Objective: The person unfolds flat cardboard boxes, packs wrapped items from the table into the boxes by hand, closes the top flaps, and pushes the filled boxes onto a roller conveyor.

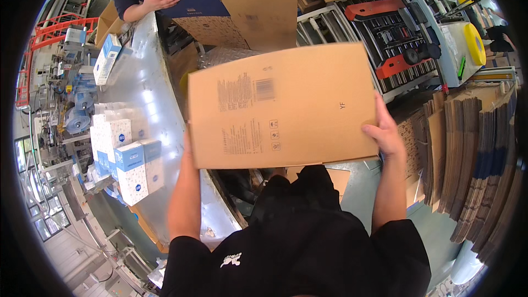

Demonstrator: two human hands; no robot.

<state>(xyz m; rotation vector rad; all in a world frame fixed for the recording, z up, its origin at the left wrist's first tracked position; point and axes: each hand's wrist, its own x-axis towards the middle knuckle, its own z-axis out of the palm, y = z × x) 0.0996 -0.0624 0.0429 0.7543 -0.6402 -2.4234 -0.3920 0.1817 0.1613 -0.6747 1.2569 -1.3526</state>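
The right hand (388, 133) grips the right edge of a brown cardboard box (313, 110) held up near the metal counter (158, 111); the left hand (188, 147) holds its left edge, fingers mostly hidden; white-and-blue packs (132, 173) stand at the counter's left edge

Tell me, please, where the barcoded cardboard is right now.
In the head view, the barcoded cardboard spans the centre, between the left grip and right grip, just right of the metal table.
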